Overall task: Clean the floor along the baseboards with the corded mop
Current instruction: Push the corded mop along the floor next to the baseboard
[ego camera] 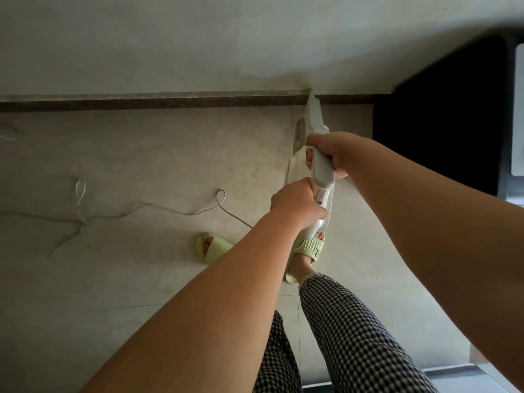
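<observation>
The white corded mop (315,120) stands almost upright below me, its body running from my hands down to the dark baseboard (170,103). My right hand (329,151) grips the upper part of its grey handle. Just below it, my left hand (295,202) grips the handle near the switch. The mop's head is hidden behind the body and my hands. Its thin white cord (175,212) trails left across the pale tiled floor (141,165) in loose loops.
A black cabinet or appliance (442,114) fills the right side by the wall. My feet in green slippers (211,249) stand on the tiles just behind the mop, and the cord lies close to the left slipper.
</observation>
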Demonstrator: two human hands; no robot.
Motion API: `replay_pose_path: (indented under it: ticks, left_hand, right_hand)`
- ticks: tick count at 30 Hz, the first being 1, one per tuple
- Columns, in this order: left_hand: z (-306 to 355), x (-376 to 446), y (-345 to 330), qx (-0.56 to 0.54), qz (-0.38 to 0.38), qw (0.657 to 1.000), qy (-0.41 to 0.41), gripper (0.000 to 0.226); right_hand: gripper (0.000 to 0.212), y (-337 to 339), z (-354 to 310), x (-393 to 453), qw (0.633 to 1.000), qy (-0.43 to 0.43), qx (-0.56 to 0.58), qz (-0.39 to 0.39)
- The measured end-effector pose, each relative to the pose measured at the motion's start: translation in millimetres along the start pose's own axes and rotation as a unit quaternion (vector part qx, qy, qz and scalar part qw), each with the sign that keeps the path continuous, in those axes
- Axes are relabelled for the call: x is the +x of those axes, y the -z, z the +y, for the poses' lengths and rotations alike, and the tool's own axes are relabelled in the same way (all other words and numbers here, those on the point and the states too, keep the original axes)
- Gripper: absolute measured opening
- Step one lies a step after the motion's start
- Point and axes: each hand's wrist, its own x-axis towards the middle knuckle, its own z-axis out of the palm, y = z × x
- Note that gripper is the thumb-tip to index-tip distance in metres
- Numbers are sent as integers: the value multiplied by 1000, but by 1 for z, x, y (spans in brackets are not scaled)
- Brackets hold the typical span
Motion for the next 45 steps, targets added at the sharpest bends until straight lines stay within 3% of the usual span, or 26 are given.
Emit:
replay_pose_path:
  ticks: [32, 37, 45]
  left_hand:
    - [-21, -9, 6, -3, 12, 1000, 9, 33]
    - [-18, -6, 8, 35, 4, 999, -1, 35]
    - [7, 5, -6, 16, 1, 1000, -17, 35]
  right_hand:
    - [17, -28, 2, -6, 1000, 0, -5, 0]
    - [19, -22, 6, -5, 999, 3, 35, 8]
    - [15, 6, -1, -4, 999, 0, 9, 41]
